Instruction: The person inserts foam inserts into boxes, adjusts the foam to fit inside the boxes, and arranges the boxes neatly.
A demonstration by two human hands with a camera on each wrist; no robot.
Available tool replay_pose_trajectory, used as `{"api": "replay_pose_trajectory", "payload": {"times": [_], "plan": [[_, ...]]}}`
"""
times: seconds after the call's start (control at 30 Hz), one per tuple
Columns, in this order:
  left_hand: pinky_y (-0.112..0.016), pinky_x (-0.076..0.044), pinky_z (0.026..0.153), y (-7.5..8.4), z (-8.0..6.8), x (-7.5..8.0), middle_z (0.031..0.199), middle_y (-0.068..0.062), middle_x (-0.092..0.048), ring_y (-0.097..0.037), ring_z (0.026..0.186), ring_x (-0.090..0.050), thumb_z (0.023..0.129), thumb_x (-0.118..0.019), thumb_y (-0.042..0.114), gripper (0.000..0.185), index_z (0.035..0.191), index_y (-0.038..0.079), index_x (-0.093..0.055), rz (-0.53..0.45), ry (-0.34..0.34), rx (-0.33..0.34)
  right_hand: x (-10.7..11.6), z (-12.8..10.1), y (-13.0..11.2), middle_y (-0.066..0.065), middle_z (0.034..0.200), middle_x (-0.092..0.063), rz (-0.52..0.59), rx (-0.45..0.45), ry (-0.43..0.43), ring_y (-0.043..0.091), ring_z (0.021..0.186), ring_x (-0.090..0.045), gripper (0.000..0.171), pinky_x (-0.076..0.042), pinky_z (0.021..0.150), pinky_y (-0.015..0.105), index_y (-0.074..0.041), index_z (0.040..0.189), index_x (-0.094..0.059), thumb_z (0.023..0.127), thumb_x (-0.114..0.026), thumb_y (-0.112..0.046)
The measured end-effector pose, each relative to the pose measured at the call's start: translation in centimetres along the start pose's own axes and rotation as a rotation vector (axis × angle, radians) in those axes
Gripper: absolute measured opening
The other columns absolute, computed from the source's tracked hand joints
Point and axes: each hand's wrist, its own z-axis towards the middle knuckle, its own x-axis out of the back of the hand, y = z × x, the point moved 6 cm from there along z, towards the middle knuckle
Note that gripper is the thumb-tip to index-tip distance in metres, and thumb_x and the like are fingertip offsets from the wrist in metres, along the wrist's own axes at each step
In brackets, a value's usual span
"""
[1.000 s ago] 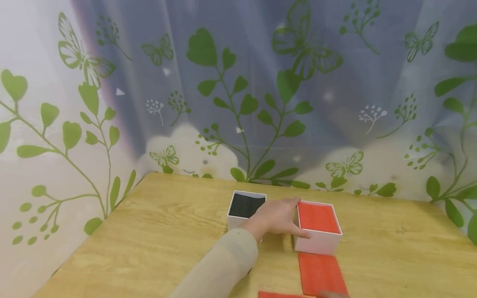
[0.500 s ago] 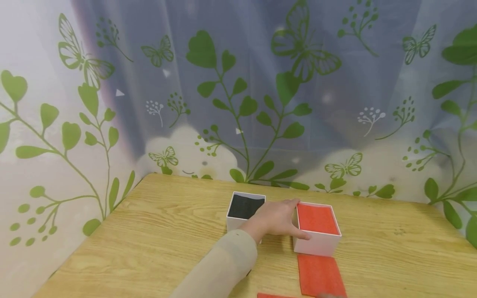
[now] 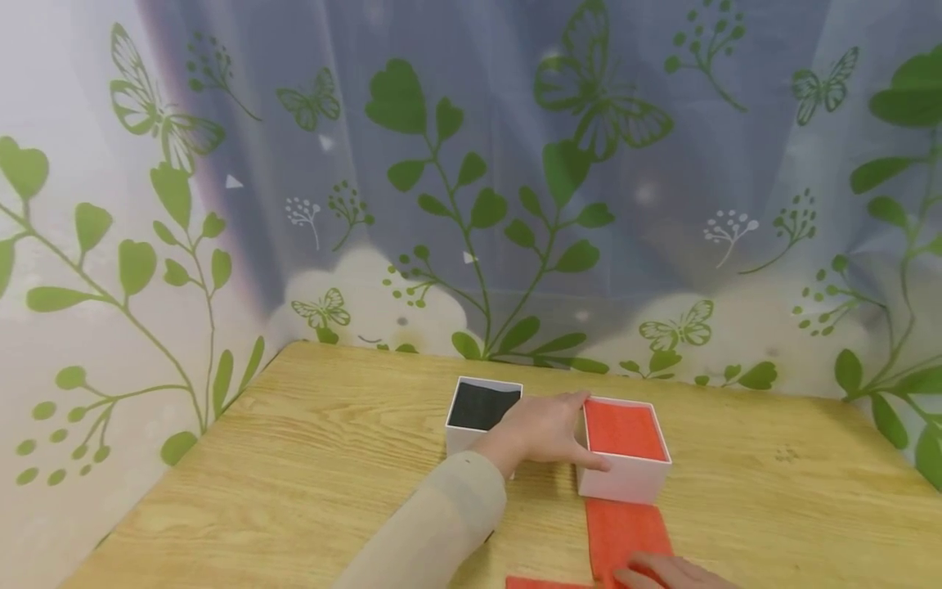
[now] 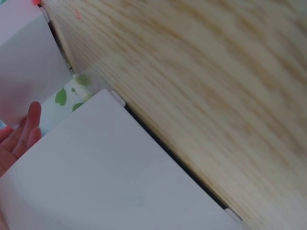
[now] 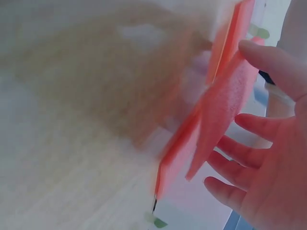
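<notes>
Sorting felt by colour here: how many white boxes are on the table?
2. The white box with black felt sits left of the left hand; the white box with red felt sits right of it, the hand touching its side. Others may lie outside the view.

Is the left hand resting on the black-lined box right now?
No, in the head view the left hand lies between the two boxes, fingers against the red-lined box, not on the black-lined box.

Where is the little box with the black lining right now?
In the head view the black-lined box sits on the wooden table, just left of centre, beside the red-lined box, with the left hand between them.
</notes>
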Motion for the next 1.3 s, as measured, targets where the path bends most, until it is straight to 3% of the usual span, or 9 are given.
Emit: {"api": "replay_pose_trajectory", "payload": {"times": [0.03, 0.17, 0.57, 0.93, 1.3], "plan": [[-0.028, -0.044, 0.089, 0.0, 0.0, 0.0, 0.142, 0.008, -0.041, -0.008, 0.122, -0.046, 0.067, -0.057, 0.078, 0.104, 0.147, 0.019, -0.03, -0.001, 0.002, 0.0, 0.6, -0.3, -0.2, -0.003, 0.115, -0.055, -0.042, 0.062, 0.028, 0.012, 0.097, -0.055, 0.057, -0.05, 0.073, 0.03, -0.023, 0.124, -0.058, 0.086, -0.046, -0.064], [-0.028, -0.044, 0.089, 0.0, 0.0, -0.1, 0.141, 0.008, -0.041, -0.008, 0.122, -0.046, 0.067, -0.058, 0.078, 0.104, 0.147, 0.018, -0.03, -0.004, 0.004, -0.003, 2.1, -0.6, -0.9, 0.0, 0.113, -0.055, -0.078, 0.155, 0.12, 0.013, 0.095, -0.056, 0.052, -0.05, 0.071, 0.029, -0.017, 0.118, -0.058, 0.088, -0.049, -0.058], [-0.029, -0.043, 0.091, -0.1, 0.1, -0.1, 0.142, 0.007, -0.041, -0.009, 0.123, -0.045, 0.067, -0.057, 0.078, 0.104, 0.147, 0.017, -0.029, -0.009, 0.002, -0.003, 3.4, -0.4, -1.3, 0.003, 0.114, -0.055, -0.091, 0.21, 0.153, 0.016, 0.097, -0.056, 0.044, -0.051, 0.073, 0.03, -0.017, 0.112, -0.057, 0.09, -0.051, -0.054], [-0.028, -0.045, 0.088, -0.2, 0.0, 0.0, 0.139, 0.008, -0.045, -0.008, 0.118, -0.049, 0.066, -0.058, 0.077, 0.104, 0.147, 0.018, -0.03, -0.021, 0.014, -0.01, 4.8, 0.5, -0.7, 0.001, 0.121, -0.052, -0.039, 0.166, 0.054, 0.021, 0.107, -0.053, 0.064, -0.049, 0.083, 0.035, -0.011, 0.123, -0.054, 0.085, -0.05, -0.062], [-0.027, -0.045, 0.087, -0.1, 0.2, -0.1, 0.14, 0.008, -0.043, -0.008, 0.118, -0.049, 0.066, -0.059, 0.077, 0.104, 0.147, 0.017, -0.03, -0.008, 0.027, -0.016, 8.2, -0.4, -1.7, -0.005, 0.125, -0.049, -0.15, 0.275, 0.233, 0.018, 0.11, -0.052, 0.074, -0.048, 0.082, 0.035, -0.015, 0.127, -0.048, 0.077, -0.057, -0.068]]}}
